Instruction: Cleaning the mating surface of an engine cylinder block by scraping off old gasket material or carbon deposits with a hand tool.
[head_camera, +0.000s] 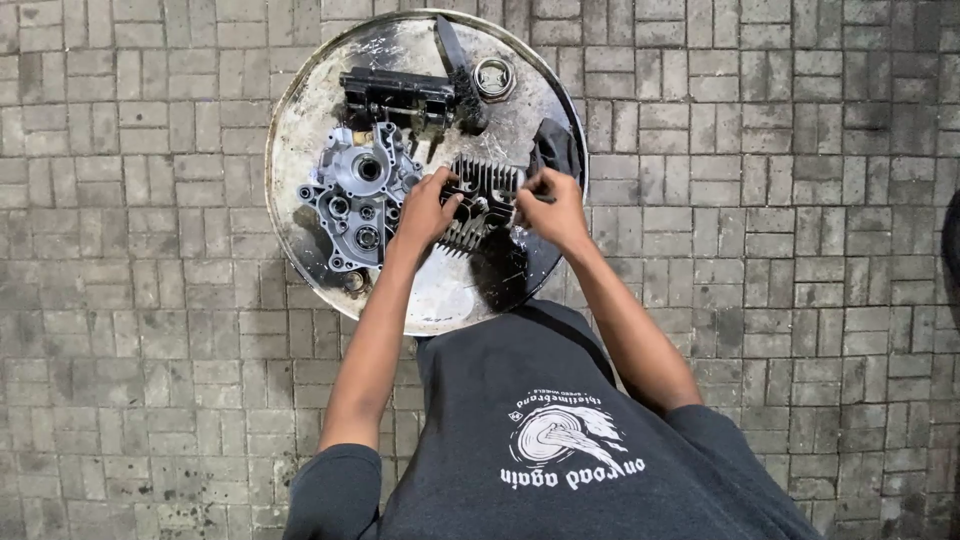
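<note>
On drum top (300, 120), both hands, left hand (425, 212) & right hand (553, 208), grip finned cyl. head (482, 200).

A round, grimy metal drum top (300, 120) sits before me on grey paving bricks (780, 200). On its left lies a silver engine crankcase half (355, 200). At the far side rests a black engine part (395, 98), with a small metal ring (493, 78) to its right. A dark rag (555, 148) lies at the right edge.
</note>
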